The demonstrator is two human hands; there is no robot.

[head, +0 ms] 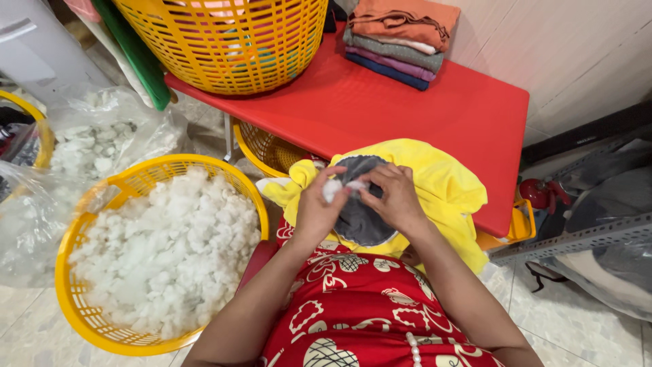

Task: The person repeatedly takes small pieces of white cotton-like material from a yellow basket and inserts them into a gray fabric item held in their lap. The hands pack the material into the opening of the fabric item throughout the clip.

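Both hands (356, 200) pinch white stuffing tuft (337, 187) at yellow cover (441, 183) opening.

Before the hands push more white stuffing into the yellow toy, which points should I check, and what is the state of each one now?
1. Left hand holds a white stuffing tuft at the toy's grey patch: ok.
2. Right hand steadies the yellow plush toy on the lap: ok.
3. Opening in the toy visible and wide enough: cannot tell, fingers cover it.
4. Stuffing supply: yellow basket beside the left arm is full of white stuffing: ok.
5. Toy clear of the red table: not ok, it lies against the table's edge.
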